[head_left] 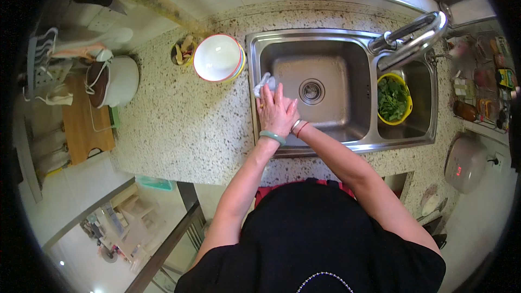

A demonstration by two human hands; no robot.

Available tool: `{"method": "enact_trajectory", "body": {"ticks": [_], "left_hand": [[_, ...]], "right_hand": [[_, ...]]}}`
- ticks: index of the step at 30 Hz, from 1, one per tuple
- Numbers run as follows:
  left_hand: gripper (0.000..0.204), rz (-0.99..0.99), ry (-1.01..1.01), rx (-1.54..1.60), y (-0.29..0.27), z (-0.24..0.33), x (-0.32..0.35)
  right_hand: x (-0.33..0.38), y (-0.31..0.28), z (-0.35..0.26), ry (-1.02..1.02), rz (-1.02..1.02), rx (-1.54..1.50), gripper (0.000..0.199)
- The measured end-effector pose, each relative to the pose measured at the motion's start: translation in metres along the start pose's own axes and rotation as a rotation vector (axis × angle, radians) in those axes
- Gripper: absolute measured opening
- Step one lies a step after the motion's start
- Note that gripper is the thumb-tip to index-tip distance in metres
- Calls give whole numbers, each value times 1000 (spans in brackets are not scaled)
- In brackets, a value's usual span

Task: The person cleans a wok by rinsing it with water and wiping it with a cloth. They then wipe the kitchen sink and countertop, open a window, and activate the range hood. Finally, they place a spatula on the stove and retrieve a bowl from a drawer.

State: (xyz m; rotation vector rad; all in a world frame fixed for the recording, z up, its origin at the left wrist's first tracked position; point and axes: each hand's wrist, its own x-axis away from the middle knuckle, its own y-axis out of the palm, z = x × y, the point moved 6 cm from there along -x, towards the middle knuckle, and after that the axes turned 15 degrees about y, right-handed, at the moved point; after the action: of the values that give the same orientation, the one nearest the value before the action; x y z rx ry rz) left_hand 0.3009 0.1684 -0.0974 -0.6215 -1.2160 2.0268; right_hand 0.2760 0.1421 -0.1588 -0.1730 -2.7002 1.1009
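Over the left rim of the steel sink (254, 130), my two hands overlap. My left hand (275, 113), with a green bangle at its wrist, lies on top, its fingers stretched out toward the sink's far left corner. A crumpled whitish-grey cloth (266, 82) sits at its fingertips on the rim. My right hand (292, 110), with a silver bracelet and a red string, reaches in from the right beneath the left one. Most of its fingers are covered, so I cannot tell whether they grip the cloth. The large basin (339, 87) beside them has a round drain (312, 92).
Stacked bowls (218, 58) stand left of the sink, near a small container of scraps (184, 51). A yellow basket (408, 111) of leafy greens (392, 97) sits in the smaller basin under the faucet (415, 40). A white pot (120, 81) and wooden board (81, 125) are far left.
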Motion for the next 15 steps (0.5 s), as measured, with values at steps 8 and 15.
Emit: {"method": "enact_trajectory", "body": {"ticks": [8, 15], "left_hand": [[61, -256, -11, 42, -15, 24, 113], [67, -244, -17, 276, -24, 52, 96]], "right_hand": [[93, 1, -17, 6, -171, -119, 31], [105, -52, 4, 90, -221, -186, 26]]}}
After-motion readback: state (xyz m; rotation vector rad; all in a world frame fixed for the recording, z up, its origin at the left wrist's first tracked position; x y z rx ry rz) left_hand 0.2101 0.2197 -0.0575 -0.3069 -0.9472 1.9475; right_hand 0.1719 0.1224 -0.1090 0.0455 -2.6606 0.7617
